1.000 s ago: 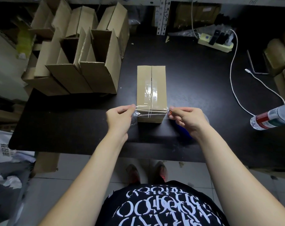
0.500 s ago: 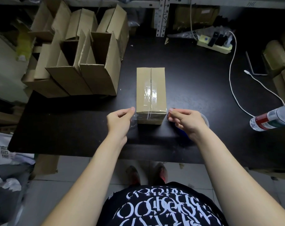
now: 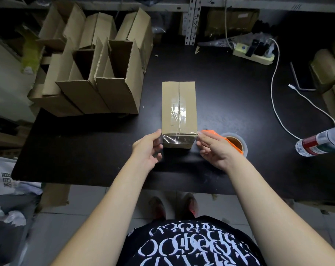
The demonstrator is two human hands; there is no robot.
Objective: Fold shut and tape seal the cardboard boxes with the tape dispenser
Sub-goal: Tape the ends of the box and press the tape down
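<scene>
A shut cardboard box (image 3: 179,104) lies lengthwise at the middle of the black table (image 3: 86,150), with clear tape along its top seam. A strip of clear tape (image 3: 177,139) runs across the box's near end face. My left hand (image 3: 147,148) pinches the strip's left end at the near left corner. At the near right corner, my right hand (image 3: 214,148) pinches the right end. The orange tape dispenser (image 3: 234,144) with its roll lies on the table just behind my right hand, partly hidden by it.
Several open cardboard boxes (image 3: 97,87) stand at the back left. A plastic bottle (image 3: 320,144) lies at the right edge. A power strip (image 3: 253,54) and a white cable (image 3: 274,89) occupy the back right. More cardboard is stacked at the far right.
Both hands have lowered the stretched tape strip from the box's top edge onto its near end face. My right hand has shifted, uncovering the orange dispenser behind it.
</scene>
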